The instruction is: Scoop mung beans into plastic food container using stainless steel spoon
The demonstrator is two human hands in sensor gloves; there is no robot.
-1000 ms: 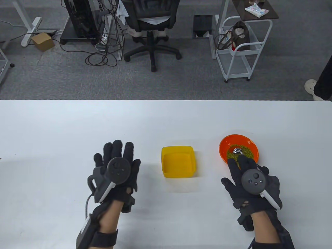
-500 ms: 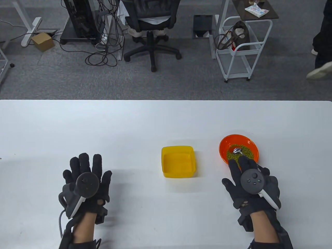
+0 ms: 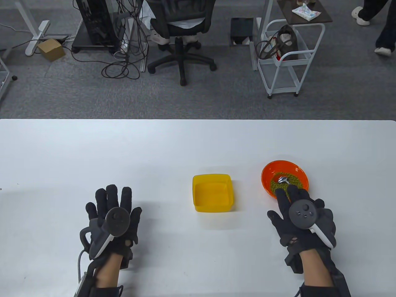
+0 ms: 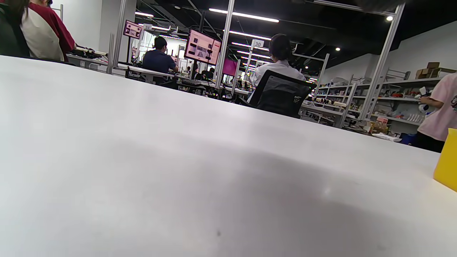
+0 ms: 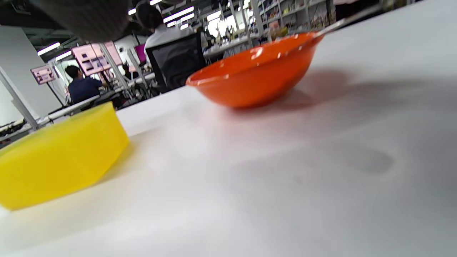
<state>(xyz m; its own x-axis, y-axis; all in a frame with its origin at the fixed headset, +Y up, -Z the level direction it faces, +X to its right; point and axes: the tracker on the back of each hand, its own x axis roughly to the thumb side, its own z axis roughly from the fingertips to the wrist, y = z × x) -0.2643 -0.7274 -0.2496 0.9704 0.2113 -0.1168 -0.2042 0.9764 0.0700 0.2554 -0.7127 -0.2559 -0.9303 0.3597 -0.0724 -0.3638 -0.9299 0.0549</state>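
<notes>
The right hand (image 3: pixel 301 221) lies at the near edge of an orange bowl (image 3: pixel 268 174), its fingers (image 3: pixel 282 197) stretched forward over the bowl's near rim. Just beyond those fingertips the spoon (image 3: pixel 283 179) lies in the bowl, its shiny head resting on the beans (image 3: pixel 295 182) and its handle running back under the fingers. Whether the fingers actually have hold of the handle cannot be told, since the hand and the tracker on its back cover that spot. In the right wrist view the bowl (image 5: pixel 255 76) stands on the white bench (image 5: pixel 285 185), with the thin spoon handle (image 5: pixel 342 20) sticking out over its rim.

The yellow container (image 3: pixel 213 192) sits well to the left of the right hand's fingers, between the two hands, apart from the bowl. No beans can be seen in it in the table view. It shows in the right wrist view as a yellow block (image 5: pixel 60 151) at the left.

The left hand (image 3: pixel 113 221) rests flat on the bench (image 3: pixel 185 142), fingers (image 3: pixel 110 195) spread and straight, holding nothing. The container is off to the right of these fingers, and only its corner (image 4: pixel 447 162) shows in the left wrist view.
</notes>
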